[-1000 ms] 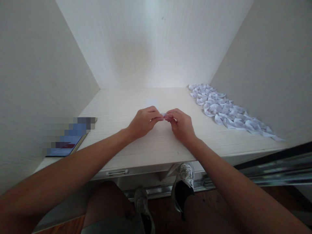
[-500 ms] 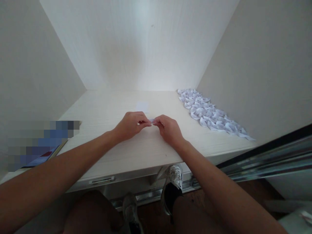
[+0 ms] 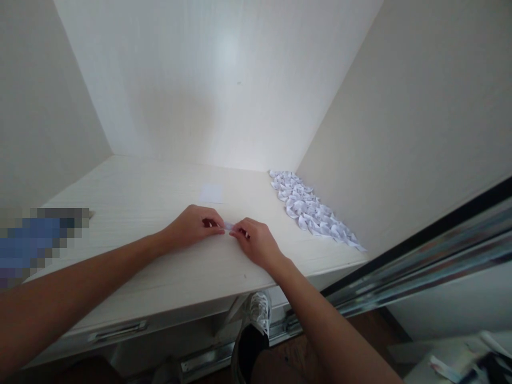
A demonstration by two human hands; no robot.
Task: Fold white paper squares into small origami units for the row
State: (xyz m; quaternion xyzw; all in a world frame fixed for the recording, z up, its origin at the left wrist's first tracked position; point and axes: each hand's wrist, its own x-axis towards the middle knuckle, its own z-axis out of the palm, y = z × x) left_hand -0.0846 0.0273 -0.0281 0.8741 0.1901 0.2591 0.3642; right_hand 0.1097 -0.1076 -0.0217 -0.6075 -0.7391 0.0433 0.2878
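Observation:
A small folded piece of white paper (image 3: pixel 228 226) is pinched between my two hands, just over the desk top. My left hand (image 3: pixel 196 224) grips its left end with thumb and fingertips together. The right end is held the same way by my right hand (image 3: pixel 256 237). Much of the paper is hidden by the fingers, so its exact fold cannot be made out. Behind my hands, a flat square sheet of white paper (image 3: pixel 211 193) lies on the desk.
Along the right wall, many folded white paper pieces (image 3: pixel 308 205) lie in overlapping rows on the white desk (image 3: pixel 140 192). A blurred blue item (image 3: pixel 32 242) is at the left. A drawer handle (image 3: pixel 118 332) sits under the front edge, and a dark-edged sliding frame (image 3: pixel 420 250) stands at right.
The camera view has turned rightward, so the desk and my hands appear lower and further left. My hands are slightly farther apart, with more of the folded paper showing between them.

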